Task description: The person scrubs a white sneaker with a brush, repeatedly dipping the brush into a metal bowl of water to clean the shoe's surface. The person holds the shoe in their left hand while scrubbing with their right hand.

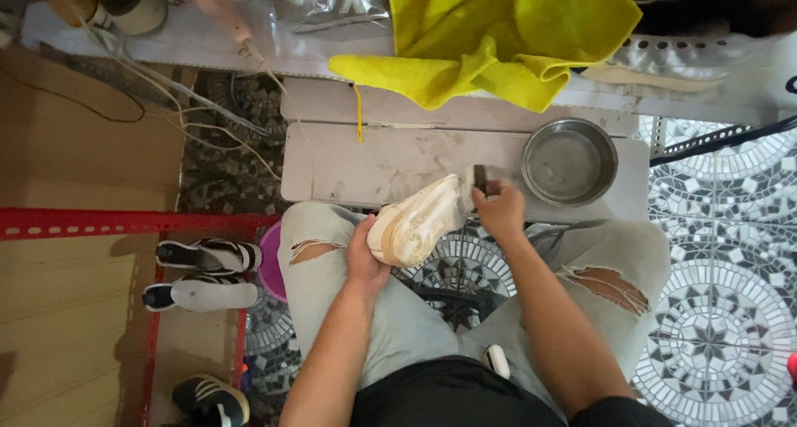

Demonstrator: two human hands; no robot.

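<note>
A cream-white shoe point(419, 217) rests between my knees, sole turned up and toe pointing toward the low grey bench point(349, 165). My left hand point(365, 257) grips the shoe at its heel end. My right hand point(501, 211) is closed around a small dark-handled brush point(480, 180), whose head touches the shoe's toe end. I sit with pale ripped jeans, knees spread on either side of the shoe.
A round metal bowl point(569, 161) stands on the bench to the right of my hand. A yellow cloth point(498, 37) hangs over the shelf behind. Sneakers point(203, 257) sit on a red rack at left. Patterned mosaic floor point(722, 311) lies to the right.
</note>
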